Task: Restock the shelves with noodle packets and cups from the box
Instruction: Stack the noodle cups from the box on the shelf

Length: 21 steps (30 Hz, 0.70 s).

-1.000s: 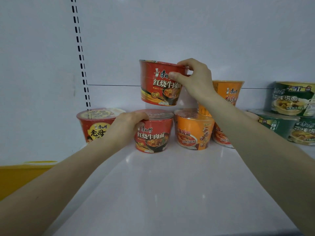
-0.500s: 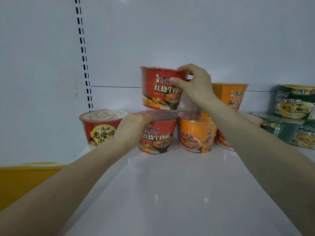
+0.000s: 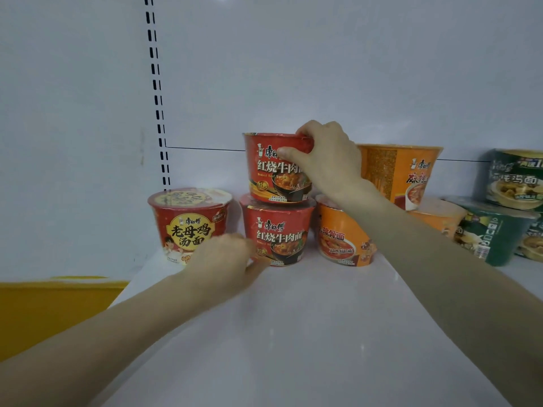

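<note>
On the white shelf [image 3: 293, 333], the upper red beef-noodle cup [image 3: 271, 171] stands on the lower red cup [image 3: 279, 233], 2 high. The right hand [image 3: 329, 160] clasps the upper cup's rim. The left hand [image 3: 223, 259], blurred near the base: grip unclear.

1. Left hand [image 3: 223, 259], lower centre: motion-blurred, finger pose unreadable; covers lower left corner of lower red cup [image 3: 279, 230].
2. Upper red cup [image 3: 270, 168]: right label and rim hidden under gripping right hand [image 3: 329, 160].
3. Green cups [image 3: 514, 177], right edge: cut off.
4. Orange cup [image 3: 338, 239]: lid partly behind right forearm.
</note>
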### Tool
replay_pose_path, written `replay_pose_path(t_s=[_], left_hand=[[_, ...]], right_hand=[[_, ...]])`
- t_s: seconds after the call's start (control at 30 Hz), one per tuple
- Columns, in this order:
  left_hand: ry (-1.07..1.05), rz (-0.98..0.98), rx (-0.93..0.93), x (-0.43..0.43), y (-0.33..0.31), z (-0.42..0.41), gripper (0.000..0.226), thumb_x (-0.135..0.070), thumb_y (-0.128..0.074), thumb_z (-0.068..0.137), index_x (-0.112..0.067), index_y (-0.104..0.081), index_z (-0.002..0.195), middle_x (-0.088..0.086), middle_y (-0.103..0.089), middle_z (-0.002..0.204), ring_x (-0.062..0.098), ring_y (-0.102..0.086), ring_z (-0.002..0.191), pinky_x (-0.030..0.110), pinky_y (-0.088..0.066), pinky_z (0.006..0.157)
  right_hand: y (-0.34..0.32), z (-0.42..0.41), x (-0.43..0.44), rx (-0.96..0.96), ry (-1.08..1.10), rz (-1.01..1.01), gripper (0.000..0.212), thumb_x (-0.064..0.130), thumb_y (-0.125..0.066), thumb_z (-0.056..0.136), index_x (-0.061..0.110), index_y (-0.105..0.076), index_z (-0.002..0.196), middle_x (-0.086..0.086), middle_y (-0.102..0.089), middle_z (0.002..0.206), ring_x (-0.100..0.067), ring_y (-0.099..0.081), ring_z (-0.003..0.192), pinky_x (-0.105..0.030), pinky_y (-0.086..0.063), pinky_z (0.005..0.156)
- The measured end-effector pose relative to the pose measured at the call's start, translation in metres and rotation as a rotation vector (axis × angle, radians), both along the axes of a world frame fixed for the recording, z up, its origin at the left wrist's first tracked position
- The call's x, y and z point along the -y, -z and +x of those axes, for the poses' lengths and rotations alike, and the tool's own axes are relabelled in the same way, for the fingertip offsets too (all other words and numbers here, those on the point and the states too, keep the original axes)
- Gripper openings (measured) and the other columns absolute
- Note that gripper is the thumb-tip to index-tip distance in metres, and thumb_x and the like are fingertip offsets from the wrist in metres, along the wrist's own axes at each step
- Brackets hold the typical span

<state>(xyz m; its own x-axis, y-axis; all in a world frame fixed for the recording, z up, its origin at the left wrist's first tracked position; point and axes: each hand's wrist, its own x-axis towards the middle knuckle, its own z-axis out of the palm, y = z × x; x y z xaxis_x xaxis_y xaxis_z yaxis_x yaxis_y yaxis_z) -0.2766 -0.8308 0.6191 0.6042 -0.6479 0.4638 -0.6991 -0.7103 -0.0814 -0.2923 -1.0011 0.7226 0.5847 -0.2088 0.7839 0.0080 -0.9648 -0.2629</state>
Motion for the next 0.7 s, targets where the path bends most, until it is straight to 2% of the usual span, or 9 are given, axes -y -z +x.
replay_pose_path(t_s=[0.1,0.17,0.2,0.3,0.4,0.53,0.7], left_hand=[[-0.025,0.154,-0.331,0.0,0.008,-0.014,0.053,-0.057,-0.033,0.092,-0.023,-0.044,0.132,0.002,-0.054,0.129,0.019,-0.052,0.115,0.03,-0.044,0.093],[-0.035,0.192,-0.502,-0.001,0.013,-0.017,0.058,-0.06,-0.03,0.091,-0.022,-0.043,0.133,0.002,-0.049,0.135,0.019,-0.046,0.122,0.031,-0.039,0.101],[-0.034,0.205,-0.525,-0.002,0.016,-0.018,0.058,-0.06,-0.029,0.091,-0.021,-0.043,0.132,0.003,-0.047,0.136,0.019,-0.044,0.124,0.031,-0.037,0.103],[-0.042,0.236,-0.488,-0.003,0.023,-0.021,0.059,-0.059,-0.027,0.092,-0.019,-0.041,0.133,0.005,-0.043,0.138,0.02,-0.037,0.129,0.038,-0.034,0.107],[-0.053,0.242,-0.45,-0.003,0.027,-0.024,0.057,-0.057,-0.024,0.093,-0.02,-0.04,0.133,0.005,-0.041,0.137,0.022,-0.034,0.129,0.041,-0.032,0.106],[-0.063,0.23,-0.453,-0.004,0.03,-0.025,0.054,-0.056,-0.024,0.094,-0.021,-0.04,0.132,0.006,-0.039,0.138,0.022,-0.029,0.133,0.041,-0.028,0.109],[-0.054,0.222,-0.436,-0.004,0.032,-0.023,0.053,-0.057,-0.023,0.093,-0.022,-0.041,0.128,0.004,-0.044,0.129,0.021,-0.033,0.129,0.043,-0.031,0.106]], right_hand=[[0.004,-0.002,-0.004,-0.052,0.059,-0.096,0.055,0.06,-0.053,0.082,0.023,-0.051,0.122,-0.006,-0.05,0.121,-0.024,-0.056,0.105,-0.028,-0.035,0.076],[0.002,-0.004,0.001,-0.09,0.023,-0.077,0.054,0.06,-0.052,0.082,0.024,-0.051,0.122,-0.006,-0.049,0.121,-0.023,-0.055,0.106,-0.03,-0.04,0.079],[0.0,-0.006,0.005,-0.114,-0.021,-0.051,0.053,0.058,-0.052,0.083,0.023,-0.052,0.123,-0.006,-0.05,0.121,-0.023,-0.055,0.107,-0.031,-0.042,0.082],[-0.007,-0.015,0.02,-0.183,-0.153,-0.003,0.043,0.04,-0.055,0.089,0.018,-0.054,0.126,-0.008,-0.052,0.126,-0.022,-0.051,0.115,-0.033,-0.042,0.092],[-0.01,-0.017,0.025,-0.16,-0.187,-0.004,0.032,0.023,-0.056,0.091,0.013,-0.06,0.12,-0.01,-0.056,0.123,-0.024,-0.052,0.115,-0.034,-0.042,0.097],[-0.011,-0.012,0.018,-0.095,-0.167,-0.016,0.028,0.026,-0.057,0.089,0.013,-0.064,0.113,-0.011,-0.059,0.117,-0.024,-0.054,0.11,-0.037,-0.044,0.094],[-0.005,-0.006,0.016,-0.057,-0.141,-0.038,0.029,0.03,-0.055,0.091,0.017,-0.064,0.114,-0.009,-0.059,0.115,-0.023,-0.053,0.109,-0.029,-0.038,0.086]])
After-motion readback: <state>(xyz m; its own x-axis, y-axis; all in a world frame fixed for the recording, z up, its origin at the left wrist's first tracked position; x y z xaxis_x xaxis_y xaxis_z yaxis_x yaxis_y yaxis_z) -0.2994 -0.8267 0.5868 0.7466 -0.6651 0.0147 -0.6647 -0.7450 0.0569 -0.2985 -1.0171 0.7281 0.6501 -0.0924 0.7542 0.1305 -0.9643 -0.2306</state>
